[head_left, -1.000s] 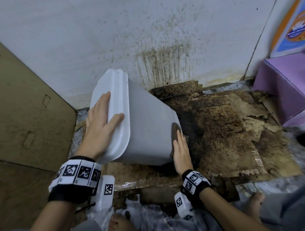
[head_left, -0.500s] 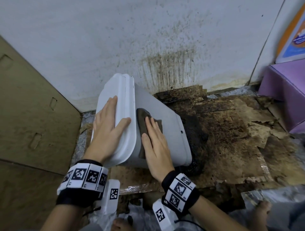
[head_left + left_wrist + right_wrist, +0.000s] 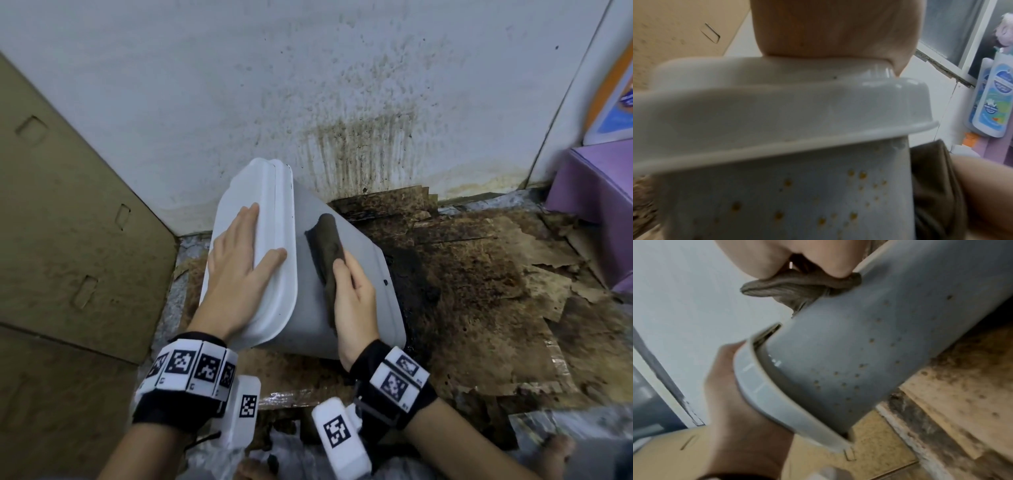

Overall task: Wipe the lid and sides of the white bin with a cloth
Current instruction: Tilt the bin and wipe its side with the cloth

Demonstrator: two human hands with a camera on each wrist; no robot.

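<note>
The white bin (image 3: 352,308) lies tilted on the floor, its lid (image 3: 274,205) turned to the left. My left hand (image 3: 239,263) rests flat on the lid, fingers straight and thumb across the lid's edge. On the bin's upper side, just right of the lid, my right hand (image 3: 354,298) grips a bunched dark cloth (image 3: 329,236) and presses it to the plastic. Brown spots dot the bin's near side (image 3: 787,203). The right wrist view shows the cloth (image 3: 797,283) pinched under the thumb against the bin (image 3: 879,337), with the lid (image 3: 764,394) held by the left hand (image 3: 735,418).
A stained white wall (image 3: 342,102) stands right behind the bin. Cardboard panels (image 3: 68,222) lean at the left. Soaked, dirty cardboard (image 3: 496,291) covers the floor to the right, and a purple box (image 3: 599,198) sits at the far right. Bottles (image 3: 990,97) show in the left wrist view.
My right hand has slid the cloth from the bin's bottom end up its side to just beside the lid. The left hand has stayed on the lid.
</note>
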